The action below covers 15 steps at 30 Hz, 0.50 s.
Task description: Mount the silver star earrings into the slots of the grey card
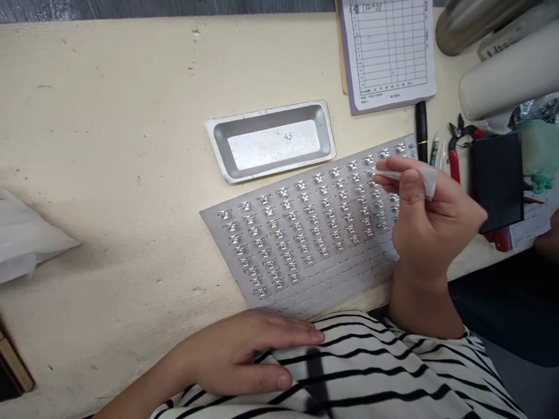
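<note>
A grey sheet [349, 269] lies aslant in front of me, with rows of small shiny metal pieces [300, 185] set upright in it. Thin slits run along its near rows. Over the right part of the sheet, my right hand [430, 218] is closed round a slim white pointed tool [393, 174], its tip pointing left above the metal pieces. The tool's exact kind is hard to make out. My left hand [248, 352] lies flat with fingers stretched, by the sheet's near edge and against the striped shirt. Just beyond the sheet sits a shallow metal tray [220, 145].
At the back right are a printed form pad [388, 58], a black marker [421, 131], red-handled cutters [455, 157] and a dark flat box [498, 180]. A white roll [510, 70] lies behind them. On the left are a white plastic bag [30, 235] and a dark-edged object [13, 366].
</note>
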Motion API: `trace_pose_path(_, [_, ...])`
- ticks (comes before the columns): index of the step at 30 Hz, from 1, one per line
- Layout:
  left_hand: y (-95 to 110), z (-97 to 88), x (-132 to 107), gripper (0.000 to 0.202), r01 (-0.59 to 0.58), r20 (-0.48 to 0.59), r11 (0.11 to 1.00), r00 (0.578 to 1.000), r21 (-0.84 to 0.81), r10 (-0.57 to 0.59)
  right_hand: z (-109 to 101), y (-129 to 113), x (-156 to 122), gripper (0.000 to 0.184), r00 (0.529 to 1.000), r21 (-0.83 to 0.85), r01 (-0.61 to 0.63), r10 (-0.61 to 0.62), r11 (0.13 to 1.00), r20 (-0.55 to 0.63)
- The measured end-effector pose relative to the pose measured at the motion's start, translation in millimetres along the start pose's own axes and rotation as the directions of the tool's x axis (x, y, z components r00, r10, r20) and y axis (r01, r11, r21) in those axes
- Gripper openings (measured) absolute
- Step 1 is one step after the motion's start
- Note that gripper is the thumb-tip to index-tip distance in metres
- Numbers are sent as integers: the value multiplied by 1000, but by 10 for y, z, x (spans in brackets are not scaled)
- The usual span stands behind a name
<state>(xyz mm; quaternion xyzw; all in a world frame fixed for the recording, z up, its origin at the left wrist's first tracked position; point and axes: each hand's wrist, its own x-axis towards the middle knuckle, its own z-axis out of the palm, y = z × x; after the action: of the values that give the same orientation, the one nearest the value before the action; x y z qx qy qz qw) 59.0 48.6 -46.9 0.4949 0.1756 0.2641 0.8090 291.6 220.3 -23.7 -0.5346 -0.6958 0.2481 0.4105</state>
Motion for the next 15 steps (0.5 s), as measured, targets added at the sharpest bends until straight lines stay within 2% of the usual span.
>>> trace_pose_path(6, [11,-9,16,67,-6,2,1000,1000,13,6,14,98,26,23,997,-55,-24,28,998,76])
trace_pose_path(15, [4,-3,16,66,-8,11,1000,1000,12,8,47,143,24,21,996,-39,-20,23,999,81])
